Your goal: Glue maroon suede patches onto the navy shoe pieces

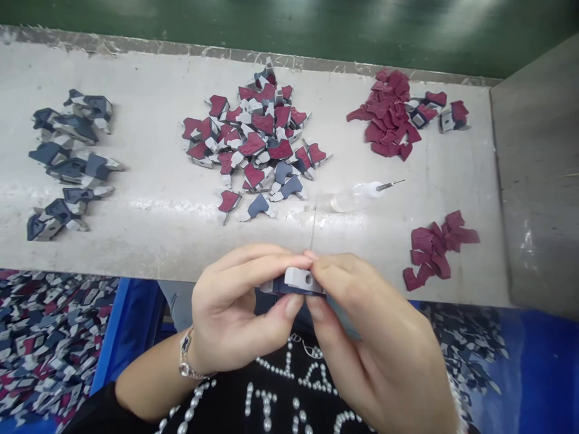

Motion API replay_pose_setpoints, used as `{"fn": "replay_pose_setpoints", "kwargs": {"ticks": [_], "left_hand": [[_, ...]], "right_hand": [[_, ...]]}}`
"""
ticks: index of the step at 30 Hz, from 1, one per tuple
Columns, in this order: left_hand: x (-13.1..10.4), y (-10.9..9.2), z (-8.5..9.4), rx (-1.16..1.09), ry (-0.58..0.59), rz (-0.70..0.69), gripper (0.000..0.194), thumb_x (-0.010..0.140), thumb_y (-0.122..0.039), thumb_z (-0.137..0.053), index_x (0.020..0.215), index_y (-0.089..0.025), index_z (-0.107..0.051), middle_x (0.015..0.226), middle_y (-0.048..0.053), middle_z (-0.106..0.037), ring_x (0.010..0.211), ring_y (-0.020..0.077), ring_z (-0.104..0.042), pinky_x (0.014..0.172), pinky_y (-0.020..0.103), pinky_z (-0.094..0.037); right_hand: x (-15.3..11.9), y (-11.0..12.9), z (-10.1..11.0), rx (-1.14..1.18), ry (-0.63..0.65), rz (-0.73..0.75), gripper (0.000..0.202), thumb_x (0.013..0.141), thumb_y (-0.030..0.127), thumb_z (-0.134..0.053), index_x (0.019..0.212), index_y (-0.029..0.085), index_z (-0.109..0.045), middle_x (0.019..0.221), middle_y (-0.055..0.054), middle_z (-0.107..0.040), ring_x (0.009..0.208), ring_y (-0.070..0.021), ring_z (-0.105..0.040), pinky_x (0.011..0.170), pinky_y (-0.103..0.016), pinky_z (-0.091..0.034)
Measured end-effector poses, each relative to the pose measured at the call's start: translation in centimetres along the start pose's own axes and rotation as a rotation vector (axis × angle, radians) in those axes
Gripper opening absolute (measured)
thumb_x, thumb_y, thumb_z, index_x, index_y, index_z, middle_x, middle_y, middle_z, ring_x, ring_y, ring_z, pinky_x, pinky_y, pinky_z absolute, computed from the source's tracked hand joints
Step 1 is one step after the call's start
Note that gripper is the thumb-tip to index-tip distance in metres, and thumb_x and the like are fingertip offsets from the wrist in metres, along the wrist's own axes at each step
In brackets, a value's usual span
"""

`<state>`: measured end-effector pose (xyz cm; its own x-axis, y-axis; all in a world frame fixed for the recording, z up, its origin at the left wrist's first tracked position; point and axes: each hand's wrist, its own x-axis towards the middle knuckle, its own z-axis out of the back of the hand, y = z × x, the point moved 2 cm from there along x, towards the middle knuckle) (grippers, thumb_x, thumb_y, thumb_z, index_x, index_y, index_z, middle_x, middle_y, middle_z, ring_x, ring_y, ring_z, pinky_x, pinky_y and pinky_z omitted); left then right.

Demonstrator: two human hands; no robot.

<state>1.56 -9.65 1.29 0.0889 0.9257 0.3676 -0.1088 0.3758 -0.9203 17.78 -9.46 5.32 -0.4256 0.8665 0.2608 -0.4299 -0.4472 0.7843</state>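
The left fingers [266, 265] and right fingers [341, 278] pinch a grey-and-navy piece [295, 278] between them, apparently pressing or fitting; its handling calls for even pressure.

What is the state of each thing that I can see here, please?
Left hand: closed on grey-and-navy part
Right hand: closed on the same part
Grey-and-navy part: held between both hands
Needle-tip bottle: lying on its side, needle uncovered
Maroon pieces: loose, in two heaps
Left blue bin: open, holding many parts
Bracelet: worn, left wrist
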Motion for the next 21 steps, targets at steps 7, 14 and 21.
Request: {"fn": "replay_pose_setpoints", "kwargs": {"ticks": [7,14,21], "left_hand": [[-0.2,0.6,-0.1,-0.080,0.072,0.028,0.043,0.090,-0.012,-0.068,0.132,-0.022,-0.066,0.115,0.008,-0.071,0.105,0.0184,-0.068,0.090,0.028,-0.060],[-0.4,0.1,-0.4,-0.057,0.008,-0.014,0.041,0.091,-0.012,-0.066,0.131,-0.021,-0.067,0.111,0.008,-0.070,0.102,0.0185,-0.067,0.086,0.029,-0.061],[-0.7,-0.2,-1.0,-0.089,-0.072,-0.042,0.037,0.091,-0.013,-0.065,0.127,-0.021,-0.069,0.111,0.007,-0.072,0.099,0.0185,-0.068,0.083,0.030,-0.061]], "right_hand": [[-0.1,-0.3,0.2,0.068,-0.009,-0.085,0.029,0.096,0.009,-0.055,0.123,0.018,-0.057,0.113,0.001,-0.069,0.107,-0.0044,-0.063,0.097,-0.008,-0.045],[-0.2,0.3,0.0,0.106,-0.019,-0.075,0.036,0.096,0.008,-0.055,0.129,0.023,-0.055,0.112,0.004,-0.068,0.107,-0.0060,-0.064,0.097,-0.011,-0.047],[-0.6,0.8,-0.3,0.031,-0.050,-0.045,0.034,0.094,0.004,-0.053,0.126,0.012,-0.058,0.108,-0.004,-0.068,0.099,-0.0124,-0.062,0.091,-0.023,-0.052]]}}
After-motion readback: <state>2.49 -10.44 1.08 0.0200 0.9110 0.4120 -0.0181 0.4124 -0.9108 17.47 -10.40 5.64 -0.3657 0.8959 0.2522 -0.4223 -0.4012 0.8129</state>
